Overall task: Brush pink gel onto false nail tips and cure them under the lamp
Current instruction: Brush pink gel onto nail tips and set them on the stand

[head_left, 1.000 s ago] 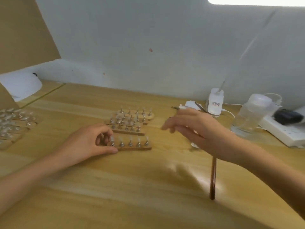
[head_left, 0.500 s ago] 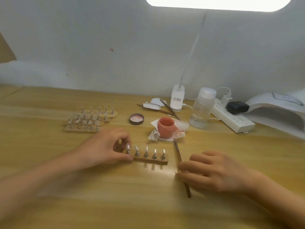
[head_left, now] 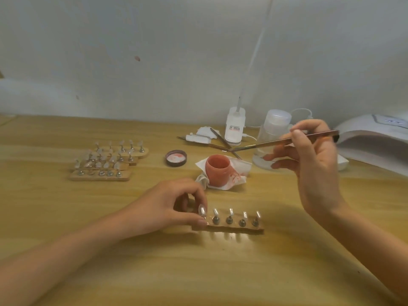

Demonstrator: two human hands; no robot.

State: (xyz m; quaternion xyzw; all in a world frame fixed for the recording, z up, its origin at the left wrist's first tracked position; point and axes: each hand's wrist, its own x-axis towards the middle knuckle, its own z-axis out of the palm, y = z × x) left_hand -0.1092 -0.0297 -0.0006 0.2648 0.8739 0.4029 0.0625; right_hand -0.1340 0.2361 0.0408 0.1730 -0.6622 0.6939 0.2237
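A wooden strip with several clear nail tips on metal stands lies in front of me. My left hand pinches its left end between thumb and fingers. My right hand is raised above the table and holds a thin bronze brush, its tip pointing left toward the pink cup. An open jar lid with pink gel sits left of the cup. The white curing lamp stands at the far right.
Three more strips of nail tips lie stacked at the left. A clear bottle, a white desk-lamp base, spare tools and wipes stand along the wall. The cup sits on stained tissue.
My right hand picked the brush up off the table and lifted it up and right. The left hand kept its hold on the strip. The view shifted right.
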